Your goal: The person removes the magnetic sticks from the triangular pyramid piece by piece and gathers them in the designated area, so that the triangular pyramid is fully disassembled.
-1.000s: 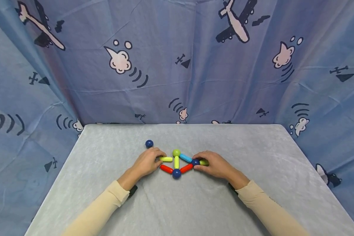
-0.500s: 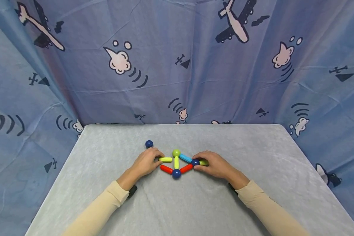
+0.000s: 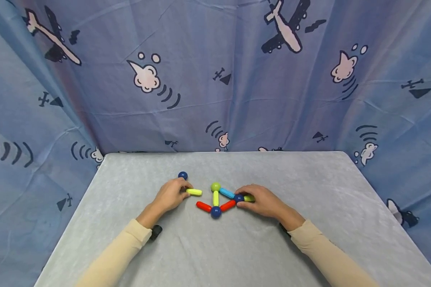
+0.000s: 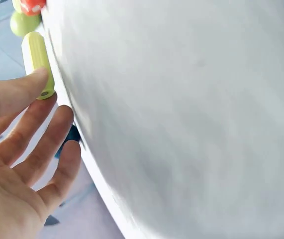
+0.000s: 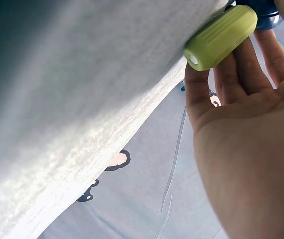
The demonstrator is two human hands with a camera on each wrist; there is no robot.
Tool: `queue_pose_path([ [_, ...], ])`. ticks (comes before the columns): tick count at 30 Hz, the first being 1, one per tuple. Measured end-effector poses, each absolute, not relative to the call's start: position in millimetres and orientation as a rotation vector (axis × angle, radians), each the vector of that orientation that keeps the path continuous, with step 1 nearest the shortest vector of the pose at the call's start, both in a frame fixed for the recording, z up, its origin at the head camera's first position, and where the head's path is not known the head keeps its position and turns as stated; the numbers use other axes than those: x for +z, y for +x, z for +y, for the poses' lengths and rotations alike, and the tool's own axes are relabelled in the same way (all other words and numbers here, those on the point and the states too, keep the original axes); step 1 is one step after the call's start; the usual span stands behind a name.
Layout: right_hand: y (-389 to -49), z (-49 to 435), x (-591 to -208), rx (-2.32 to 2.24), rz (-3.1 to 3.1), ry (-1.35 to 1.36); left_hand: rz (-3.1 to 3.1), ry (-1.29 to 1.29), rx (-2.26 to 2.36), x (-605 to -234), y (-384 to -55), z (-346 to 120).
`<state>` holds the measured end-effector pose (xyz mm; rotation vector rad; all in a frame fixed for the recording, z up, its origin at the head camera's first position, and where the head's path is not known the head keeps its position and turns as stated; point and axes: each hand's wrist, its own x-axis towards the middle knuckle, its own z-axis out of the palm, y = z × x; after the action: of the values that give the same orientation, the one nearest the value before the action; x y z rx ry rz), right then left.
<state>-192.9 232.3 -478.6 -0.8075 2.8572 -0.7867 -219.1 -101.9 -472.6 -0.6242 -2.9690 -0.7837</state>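
My left hand (image 3: 170,195) pinches a yellow-green magnetic rod (image 3: 194,192) between thumb and fingers; in the left wrist view the rod (image 4: 38,59) points away from the thumb tip. My right hand (image 3: 262,200) holds a dark blue ball (image 3: 238,198) at the right corner of a joined shape. A green rod (image 5: 221,37) sticks out from that ball under the palm. A light blue rod (image 3: 227,193) runs from the ball to a green ball (image 3: 216,187). An upright yellow-green rod (image 3: 216,198) links this to the front blue ball (image 3: 216,212), where two red rods (image 3: 228,205) meet.
Just beyond my left fingers lies a loose dark blue ball (image 3: 182,175). The left red rod (image 3: 203,206) has a free outer end. A pale grey cloth covers the table (image 3: 215,251), and a blue patterned curtain (image 3: 186,79) hangs behind it.
My left hand has drawn back to the left with the yellow-green rod, widening the gap to the joined shape. The right hand and the shape stay in place.
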Motion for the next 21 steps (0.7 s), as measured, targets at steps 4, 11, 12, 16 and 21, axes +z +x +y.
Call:
queue_pose_path([
  [4,-193,232,-479,-0.789,2.857,-0.802,-2.966,-0.578,-0.789,-471,-223,-114],
  [11,-193,232,-478,-0.798,2.853,-0.806,-2.986,-0.485,-0.793,-471,-230,-130],
  [12,-193,232,-478,-0.798,2.852,-0.807,-2.990,-0.480,-0.787,-471,-231,-132],
  [16,-192,232,-477,-0.797,2.849,-0.815,-2.994,-0.458,-0.780,-473,-234,-135],
  [21,-192,231,-477,-0.798,2.849,-0.806,-2.986,-0.436,-0.793,-474,-234,-135],
])
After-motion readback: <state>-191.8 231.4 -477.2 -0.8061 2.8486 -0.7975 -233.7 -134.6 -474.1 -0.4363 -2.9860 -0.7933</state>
